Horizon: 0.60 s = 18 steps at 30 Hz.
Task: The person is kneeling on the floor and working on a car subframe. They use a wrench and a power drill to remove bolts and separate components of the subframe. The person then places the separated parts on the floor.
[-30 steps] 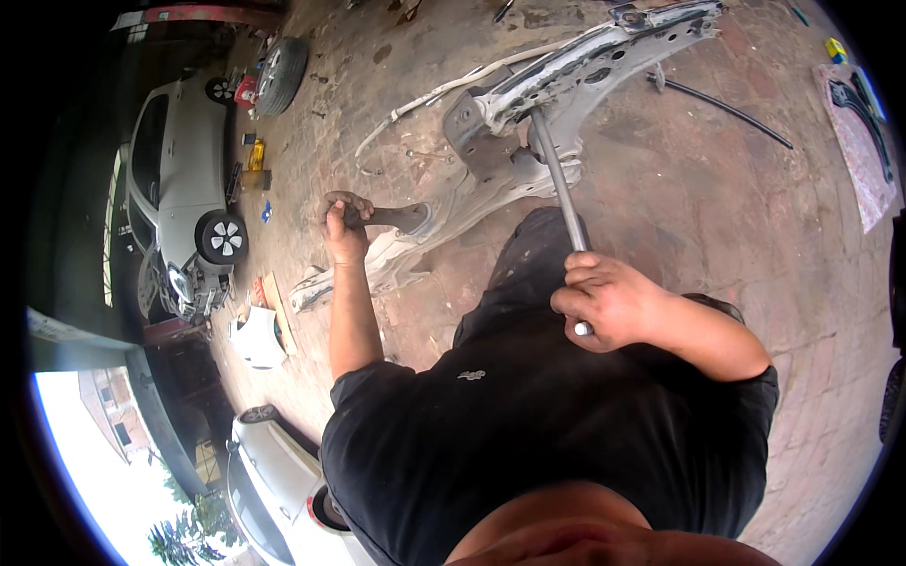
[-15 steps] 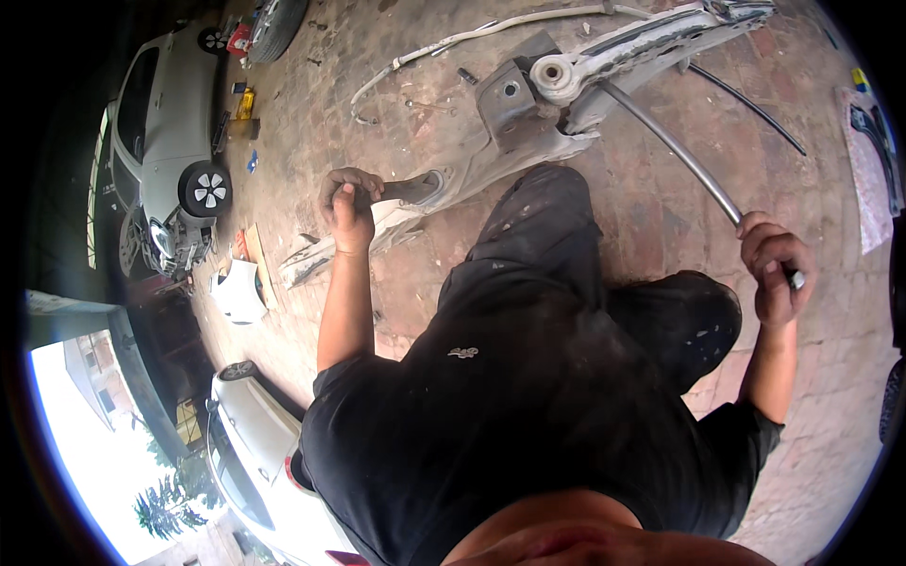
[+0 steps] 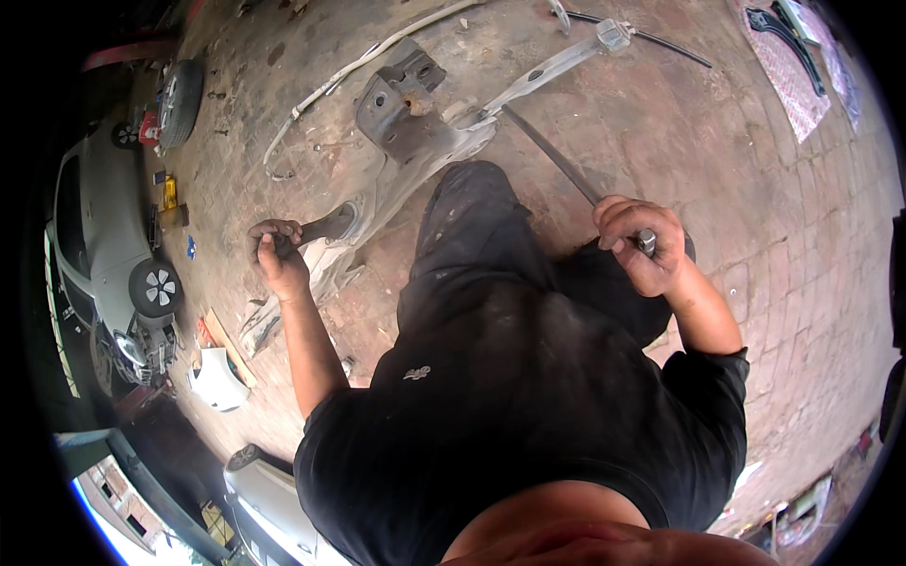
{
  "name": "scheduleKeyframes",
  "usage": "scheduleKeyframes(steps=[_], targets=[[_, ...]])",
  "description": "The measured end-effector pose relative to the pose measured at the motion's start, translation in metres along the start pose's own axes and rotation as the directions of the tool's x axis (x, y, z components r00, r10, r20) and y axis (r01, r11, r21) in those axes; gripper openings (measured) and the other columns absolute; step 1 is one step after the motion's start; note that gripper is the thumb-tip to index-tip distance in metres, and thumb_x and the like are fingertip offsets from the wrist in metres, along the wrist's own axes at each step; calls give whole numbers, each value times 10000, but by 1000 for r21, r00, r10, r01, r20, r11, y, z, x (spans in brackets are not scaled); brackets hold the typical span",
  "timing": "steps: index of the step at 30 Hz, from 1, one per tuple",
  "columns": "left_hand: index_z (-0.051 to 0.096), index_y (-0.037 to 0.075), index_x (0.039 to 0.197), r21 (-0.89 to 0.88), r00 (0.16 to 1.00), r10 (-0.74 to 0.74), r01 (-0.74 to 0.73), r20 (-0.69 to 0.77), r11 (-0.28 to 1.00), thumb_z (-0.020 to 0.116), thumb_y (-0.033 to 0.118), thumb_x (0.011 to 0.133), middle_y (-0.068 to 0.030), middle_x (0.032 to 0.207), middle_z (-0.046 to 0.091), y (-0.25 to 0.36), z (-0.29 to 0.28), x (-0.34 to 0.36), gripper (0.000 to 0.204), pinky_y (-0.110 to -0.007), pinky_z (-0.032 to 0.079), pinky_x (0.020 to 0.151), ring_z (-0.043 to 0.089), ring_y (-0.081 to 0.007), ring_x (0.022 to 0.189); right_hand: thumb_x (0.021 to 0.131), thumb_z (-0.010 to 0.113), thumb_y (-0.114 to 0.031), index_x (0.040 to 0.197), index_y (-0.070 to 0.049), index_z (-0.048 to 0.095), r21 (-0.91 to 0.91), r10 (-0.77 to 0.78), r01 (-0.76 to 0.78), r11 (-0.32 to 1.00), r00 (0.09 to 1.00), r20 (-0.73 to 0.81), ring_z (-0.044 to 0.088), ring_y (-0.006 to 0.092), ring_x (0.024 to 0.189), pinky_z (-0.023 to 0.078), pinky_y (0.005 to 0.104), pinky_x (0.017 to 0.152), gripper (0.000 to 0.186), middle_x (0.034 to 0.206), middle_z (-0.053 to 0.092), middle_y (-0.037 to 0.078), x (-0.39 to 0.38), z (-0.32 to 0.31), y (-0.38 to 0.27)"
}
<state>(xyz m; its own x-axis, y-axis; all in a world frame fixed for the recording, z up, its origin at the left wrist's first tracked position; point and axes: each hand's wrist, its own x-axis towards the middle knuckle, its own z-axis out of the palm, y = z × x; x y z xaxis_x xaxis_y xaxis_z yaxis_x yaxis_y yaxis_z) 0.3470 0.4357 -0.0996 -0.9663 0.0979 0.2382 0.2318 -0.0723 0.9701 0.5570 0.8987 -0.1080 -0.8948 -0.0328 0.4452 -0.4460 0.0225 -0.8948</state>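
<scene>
A long grey metal car part [image 3: 387, 203], which looks like a subframe, lies across the ground in front of my knees. Its dusty brown bracket [image 3: 401, 99] has round holes and stands up near the middle. My left hand [image 3: 280, 259] is closed around a dark flat bar [image 3: 330, 226] that enters an opening in the part's left section. In my right hand [image 3: 644, 243] is a long metal bar [image 3: 555, 158], its hollow-looking end showing at the fist. The bar's far end reaches the part beside a pale, narrow arm [image 3: 547, 71]; the exact contact is hard to make out.
A pale hose or pipe [image 3: 368, 58] curves beyond the part. A thin black rod [image 3: 672, 47] lies at far right, near a dark curved piece [image 3: 791, 47] on patterned sheeting. At left are a loose tyre [image 3: 179, 102], a yellow bottle [image 3: 170, 193] and a parked grey car [image 3: 109, 226].
The view has shifted, moving the scene leftward. The part has rolled over: its round bushing no longer shows and the pale arm looks narrower. My right hand has come inward with the bar.
</scene>
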Motion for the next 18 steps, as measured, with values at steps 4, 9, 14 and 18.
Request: scheduleKeyframes(steps=[4, 9, 14, 18], targets=[[523, 41, 876, -28, 1000, 6, -6, 0, 1000, 559, 233, 902, -108, 780, 561, -4, 2, 8, 196, -363, 435, 668, 506, -200, 668, 837, 542, 58, 888, 19, 567, 170, 51, -30, 985, 991, -123, 575, 260, 698, 505, 440, 733, 69, 745, 602, 116, -10, -11, -26], [539, 42, 884, -54, 1000, 0, -1, -12, 999, 558, 226, 902, -100, 779, 564, -8, -5, 6, 185, -363, 446, 673, 508, -205, 669, 825, 570, -148, 784, -64, 502, 224, 114, -6, 974, 876, -470, 374, 138, 501, 381, 378, 633, 115, 524, 397, -9, -29, -47, -77], [551, 35, 885, -74, 1000, 6, -8, -22, 997, 556, 228, 906, -113, 775, 578, -9, -3, 8, 194, -368, 447, 669, 512, -216, 671, 863, 478, -66, 887, -41, 529, -9, -30, 30, 1000, 828, -560, 368, 110, 522, 356, 366, 709, 62, 523, 373, -34, -82, -103, -70], [548, 26, 886, -93, 999, 16, -19, -29, 996, 551, 215, 903, -132, 774, 585, -8, -4, 13, 189, -379, 448, 669, 515, -220, 664, 869, 538, -9, 957, 18, 621, -262, 189, -575, 775, 607, -772, 564, 146, 738, 452, 276, 651, 124, 803, 609, 59, -154, -122, 13]])
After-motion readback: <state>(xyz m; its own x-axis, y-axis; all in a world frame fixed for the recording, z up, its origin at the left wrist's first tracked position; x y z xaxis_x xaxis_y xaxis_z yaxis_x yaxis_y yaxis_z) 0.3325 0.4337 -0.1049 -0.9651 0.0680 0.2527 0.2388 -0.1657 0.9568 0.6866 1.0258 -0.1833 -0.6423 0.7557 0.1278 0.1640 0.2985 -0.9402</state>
